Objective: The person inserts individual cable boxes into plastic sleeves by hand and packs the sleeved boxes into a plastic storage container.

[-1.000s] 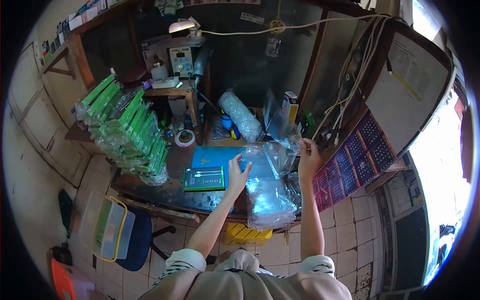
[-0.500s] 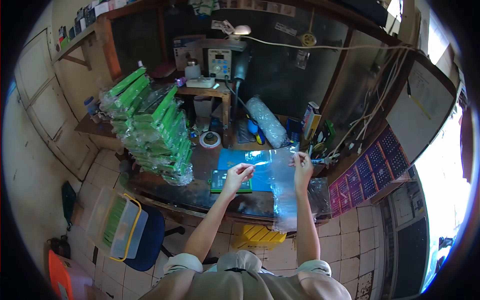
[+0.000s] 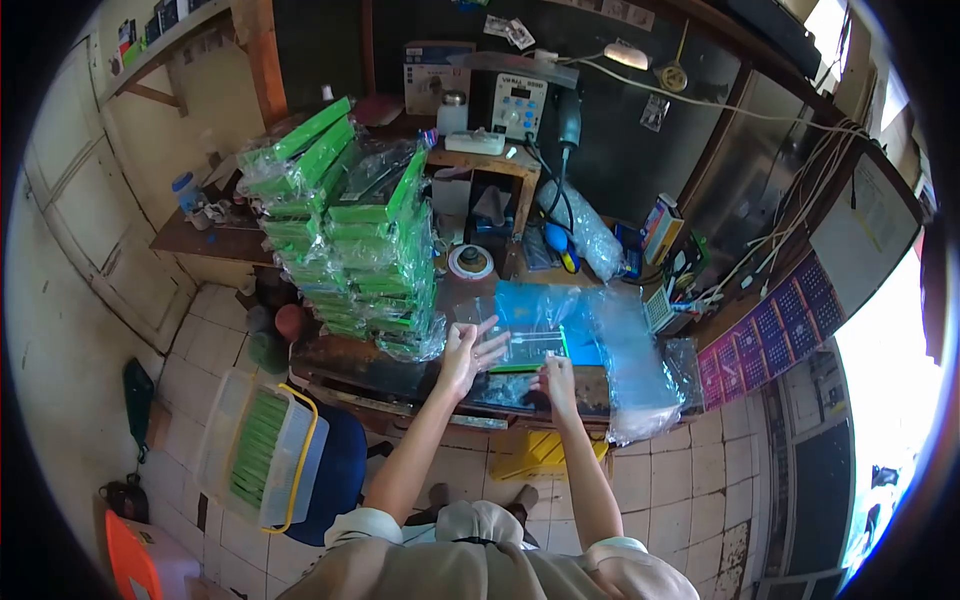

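Note:
A flat box with a green edge and a white cable picture (image 3: pixel 532 347) lies on the blue mat (image 3: pixel 585 322), with clear plastic over or around it. Beside its left end is my left hand (image 3: pixel 467 358), fingers spread, touching or close to the plastic. My right hand (image 3: pixel 556 382) is at the box's near right corner with its fingers closed; what they pinch is too small to make out. Right of the mat lies a pile of clear plastic sleeves (image 3: pixel 640 385). A tall stack of green boxes in clear wrap (image 3: pixel 350 230) stands on the left.
A small shelf (image 3: pixel 490 160) holds a soldering station (image 3: pixel 518 106) behind the mat. Bubble wrap (image 3: pixel 585 235), a tape roll (image 3: pixel 471 262) and a pen holder (image 3: pixel 665 310) stand around. A bin of green boxes (image 3: pixel 262 450) is at lower left.
The head view has shifted left. My right hand has moved from the plastic sleeves to the box, and a clear sheet now lies over or around the box. My left hand has opened its fingers.

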The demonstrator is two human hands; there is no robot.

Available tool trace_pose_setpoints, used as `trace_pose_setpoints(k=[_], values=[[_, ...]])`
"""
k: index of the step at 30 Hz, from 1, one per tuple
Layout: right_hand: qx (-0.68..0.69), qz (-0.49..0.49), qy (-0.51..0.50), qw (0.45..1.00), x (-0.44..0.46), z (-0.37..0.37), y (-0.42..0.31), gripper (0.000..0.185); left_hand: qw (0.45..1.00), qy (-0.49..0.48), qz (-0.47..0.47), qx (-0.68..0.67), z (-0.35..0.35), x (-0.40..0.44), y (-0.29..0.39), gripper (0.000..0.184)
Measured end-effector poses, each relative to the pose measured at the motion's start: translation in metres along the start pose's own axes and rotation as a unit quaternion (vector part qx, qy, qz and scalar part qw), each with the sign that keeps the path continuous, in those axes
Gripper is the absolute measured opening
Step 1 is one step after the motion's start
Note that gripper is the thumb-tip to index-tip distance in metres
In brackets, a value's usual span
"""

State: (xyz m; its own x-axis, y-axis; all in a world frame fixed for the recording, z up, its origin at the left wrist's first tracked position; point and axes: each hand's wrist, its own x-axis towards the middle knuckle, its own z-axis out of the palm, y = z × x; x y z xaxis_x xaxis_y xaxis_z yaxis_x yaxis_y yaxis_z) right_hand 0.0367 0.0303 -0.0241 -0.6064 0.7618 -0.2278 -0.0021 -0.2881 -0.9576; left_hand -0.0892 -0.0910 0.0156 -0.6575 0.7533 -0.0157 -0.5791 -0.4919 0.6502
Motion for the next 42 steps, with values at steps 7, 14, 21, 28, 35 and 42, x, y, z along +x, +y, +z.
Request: trace_pose_setpoints(k=[7,14,21,28,35,42], values=[[0.369,0.098,-0.131,0.915,0.005,0.022,-0.003,0.038,0.995,-0.080,-0.044,-0.041,-0.013,-0.001,-0.009,0.017],[0.469,0.066,0.029,0.880,0.059,0.001,-0.025,0.032,0.983,-0.129,-0.131,-0.005,-0.037,-0.032,0.029,0.014],[0.346,0.145,0.009,0.927,0.083,0.001,-0.020,0.022,0.972,-0.149,-0.171,0.059,-0.062,-0.049,0.045,0.015],[0.224,0.100,-0.056,0.968,0.087,0.015,-0.027,0.024,0.970,-0.105,-0.172,0.136,-0.065,-0.033,0.027,0.044],[0.064,-0.117,-0.203,0.970,0.047,0.016,-0.117,0.033,0.929,0.050,0.110,0.351,-0.027,0.003,0.041,0.058],[-0.073,-0.152,-0.274,0.947,0.025,0.011,-0.114,0.026,0.966,-0.075,-0.052,0.241,0.056,0.048,0.052,0.058]])
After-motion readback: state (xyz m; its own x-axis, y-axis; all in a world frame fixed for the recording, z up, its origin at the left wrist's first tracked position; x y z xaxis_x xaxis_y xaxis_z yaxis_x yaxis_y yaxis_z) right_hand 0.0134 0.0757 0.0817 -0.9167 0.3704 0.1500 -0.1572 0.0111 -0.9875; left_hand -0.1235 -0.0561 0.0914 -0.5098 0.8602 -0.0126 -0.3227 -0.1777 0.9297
